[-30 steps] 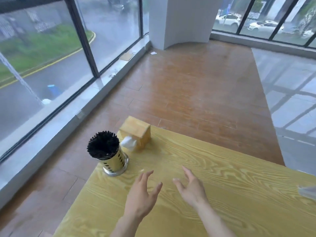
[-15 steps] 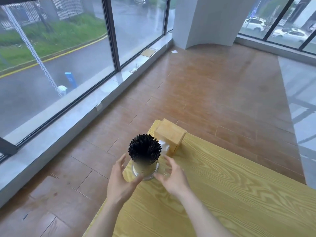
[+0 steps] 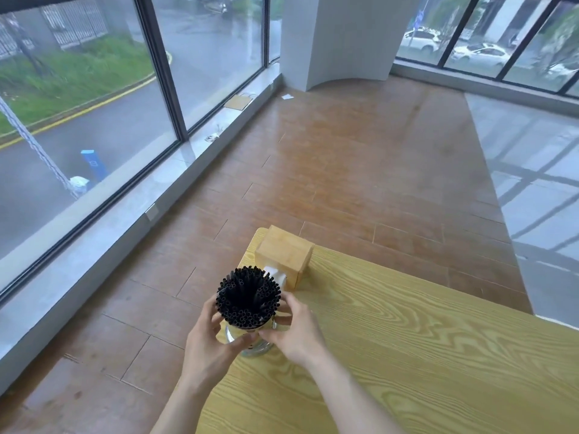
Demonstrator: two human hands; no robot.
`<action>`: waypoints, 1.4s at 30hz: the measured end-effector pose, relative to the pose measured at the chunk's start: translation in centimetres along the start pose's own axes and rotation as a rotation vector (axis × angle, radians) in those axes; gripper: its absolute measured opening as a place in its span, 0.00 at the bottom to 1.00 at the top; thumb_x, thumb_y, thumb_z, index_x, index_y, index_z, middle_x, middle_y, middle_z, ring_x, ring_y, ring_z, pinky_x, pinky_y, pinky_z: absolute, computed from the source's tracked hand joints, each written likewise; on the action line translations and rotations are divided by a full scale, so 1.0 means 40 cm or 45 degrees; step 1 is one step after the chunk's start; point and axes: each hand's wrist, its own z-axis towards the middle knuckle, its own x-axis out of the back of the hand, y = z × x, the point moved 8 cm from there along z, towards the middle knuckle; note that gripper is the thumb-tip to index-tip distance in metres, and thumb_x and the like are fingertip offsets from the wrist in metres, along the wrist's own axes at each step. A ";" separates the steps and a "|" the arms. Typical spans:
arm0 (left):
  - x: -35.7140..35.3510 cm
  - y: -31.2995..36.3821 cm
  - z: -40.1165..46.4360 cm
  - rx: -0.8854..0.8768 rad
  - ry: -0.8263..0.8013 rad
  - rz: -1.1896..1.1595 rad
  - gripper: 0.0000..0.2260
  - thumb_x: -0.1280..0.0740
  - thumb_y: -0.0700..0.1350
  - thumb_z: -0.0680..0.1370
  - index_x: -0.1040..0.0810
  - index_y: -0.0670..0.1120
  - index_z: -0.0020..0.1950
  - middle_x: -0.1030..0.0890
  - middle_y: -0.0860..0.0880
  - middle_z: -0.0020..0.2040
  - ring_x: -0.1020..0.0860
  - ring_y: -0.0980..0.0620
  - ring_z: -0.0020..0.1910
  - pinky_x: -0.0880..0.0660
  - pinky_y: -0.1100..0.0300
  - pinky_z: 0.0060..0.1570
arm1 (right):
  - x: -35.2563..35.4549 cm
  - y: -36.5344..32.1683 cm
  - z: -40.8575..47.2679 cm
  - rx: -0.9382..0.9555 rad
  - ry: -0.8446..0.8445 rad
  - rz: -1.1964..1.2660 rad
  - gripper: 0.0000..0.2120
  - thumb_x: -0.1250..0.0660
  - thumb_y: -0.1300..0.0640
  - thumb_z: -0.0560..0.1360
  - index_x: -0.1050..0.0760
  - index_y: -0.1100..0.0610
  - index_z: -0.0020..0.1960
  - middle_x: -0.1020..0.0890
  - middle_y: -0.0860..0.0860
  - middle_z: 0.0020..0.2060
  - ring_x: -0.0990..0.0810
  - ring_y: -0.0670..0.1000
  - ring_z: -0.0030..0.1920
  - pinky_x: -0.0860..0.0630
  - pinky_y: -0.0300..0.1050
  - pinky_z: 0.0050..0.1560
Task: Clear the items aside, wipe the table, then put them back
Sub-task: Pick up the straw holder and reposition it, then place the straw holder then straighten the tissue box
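A metal holder full of black straws (image 3: 248,300) stands near the left edge of the yellow wood-grain table (image 3: 407,355). My left hand (image 3: 208,343) wraps its left side and my right hand (image 3: 296,332) wraps its right side, fingers meeting at the front. Most of the holder's body is hidden by my hands. Just behind it, at the table's far left corner, sits a wooden tissue box (image 3: 283,255) with white tissue (image 3: 275,274) sticking out toward the holder.
The table's left edge runs right beside the holder, with brown tiled floor (image 3: 344,151) below. Tall windows and a grey sill (image 3: 109,223) line the left side. A white pillar (image 3: 344,36) stands at the back.
Both hands reached forward from open above the table and closed around the straw holder. The view swung right, so the holder now sits lower and centred.
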 end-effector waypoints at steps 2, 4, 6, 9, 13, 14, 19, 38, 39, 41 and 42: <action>-0.035 0.018 -0.019 -0.010 -0.014 0.011 0.37 0.15 0.46 0.62 0.28 0.62 0.66 0.23 0.78 0.54 0.22 0.68 0.57 0.29 0.63 0.59 | 0.033 0.028 -0.021 -0.016 0.029 0.016 0.36 0.18 0.54 0.68 0.30 0.44 0.72 0.21 0.39 0.60 0.23 0.35 0.51 0.31 0.23 0.43; -0.089 0.043 -0.037 -0.041 -0.055 0.007 0.38 0.15 0.45 0.62 0.30 0.66 0.63 0.25 0.82 0.52 0.24 0.69 0.56 0.29 0.61 0.59 | 0.078 0.065 -0.045 -0.048 0.062 0.033 0.36 0.17 0.54 0.67 0.29 0.42 0.70 0.19 0.41 0.61 0.20 0.38 0.53 0.27 0.27 0.46; -0.155 0.073 -0.051 -0.078 -0.117 0.012 0.38 0.15 0.45 0.62 0.32 0.69 0.61 0.25 0.83 0.50 0.25 0.68 0.55 0.29 0.60 0.59 | 0.133 0.107 -0.067 -0.083 0.097 0.053 0.35 0.17 0.54 0.66 0.28 0.40 0.68 0.18 0.41 0.59 0.17 0.40 0.52 0.23 0.32 0.47; -0.271 0.121 -0.060 -0.123 -0.200 0.001 0.39 0.15 0.48 0.60 0.32 0.69 0.62 0.24 0.82 0.50 0.24 0.68 0.57 0.29 0.61 0.59 | 0.244 0.164 -0.092 -0.096 0.168 0.061 0.35 0.17 0.53 0.65 0.28 0.40 0.67 0.18 0.40 0.57 0.17 0.38 0.51 0.23 0.31 0.45; -0.427 0.192 -0.057 -0.170 -0.306 -0.002 0.44 0.15 0.50 0.60 0.34 0.61 0.71 0.22 0.72 0.57 0.24 0.70 0.58 0.28 0.68 0.59 | 0.390 0.236 -0.108 -0.123 0.276 0.095 0.36 0.16 0.50 0.64 0.27 0.42 0.68 0.18 0.40 0.58 0.17 0.38 0.52 0.21 0.34 0.51; -0.465 0.214 -0.053 -0.186 -0.321 -0.002 0.43 0.16 0.48 0.62 0.35 0.61 0.70 0.24 0.71 0.59 0.26 0.71 0.58 0.29 0.73 0.56 | 0.428 0.252 -0.109 -0.127 0.304 0.105 0.37 0.16 0.50 0.64 0.27 0.42 0.68 0.18 0.40 0.59 0.17 0.39 0.53 0.20 0.36 0.53; -0.633 0.300 -0.018 -0.237 -0.433 0.088 0.40 0.17 0.50 0.64 0.34 0.59 0.71 0.26 0.69 0.60 0.26 0.67 0.58 0.31 0.72 0.57 | 0.590 0.312 -0.098 -0.113 0.420 0.117 0.36 0.16 0.51 0.64 0.27 0.45 0.68 0.18 0.40 0.58 0.19 0.37 0.54 0.25 0.25 0.47; -0.780 0.334 0.037 -0.242 -0.400 0.319 0.30 0.24 0.48 0.75 0.35 0.62 0.71 0.32 0.77 0.59 0.25 0.57 0.67 0.27 0.49 0.67 | 0.674 0.375 -0.012 -0.186 0.390 0.228 0.34 0.25 0.56 0.75 0.36 0.45 0.76 0.24 0.41 0.67 0.25 0.48 0.70 0.29 0.51 0.72; -0.781 0.331 0.037 -0.247 -0.416 0.316 0.31 0.25 0.48 0.75 0.36 0.61 0.73 0.33 0.78 0.59 0.25 0.57 0.68 0.27 0.48 0.68 | 0.669 0.373 -0.013 -0.193 0.389 0.228 0.34 0.25 0.55 0.75 0.37 0.45 0.77 0.24 0.42 0.70 0.26 0.48 0.72 0.30 0.54 0.74; -0.782 0.325 0.038 -0.248 -0.454 0.296 0.34 0.25 0.48 0.76 0.39 0.60 0.76 0.34 0.78 0.62 0.27 0.57 0.71 0.28 0.47 0.69 | 0.660 0.373 -0.016 -0.202 0.388 0.237 0.35 0.26 0.55 0.76 0.39 0.43 0.78 0.26 0.43 0.72 0.28 0.49 0.74 0.32 0.57 0.75; -0.780 0.319 0.039 -0.236 -0.468 0.282 0.36 0.26 0.48 0.76 0.41 0.60 0.78 0.34 0.76 0.66 0.28 0.56 0.72 0.29 0.48 0.70 | 0.656 0.371 -0.020 -0.211 0.396 0.243 0.37 0.26 0.54 0.76 0.40 0.43 0.79 0.27 0.43 0.73 0.29 0.49 0.75 0.32 0.57 0.75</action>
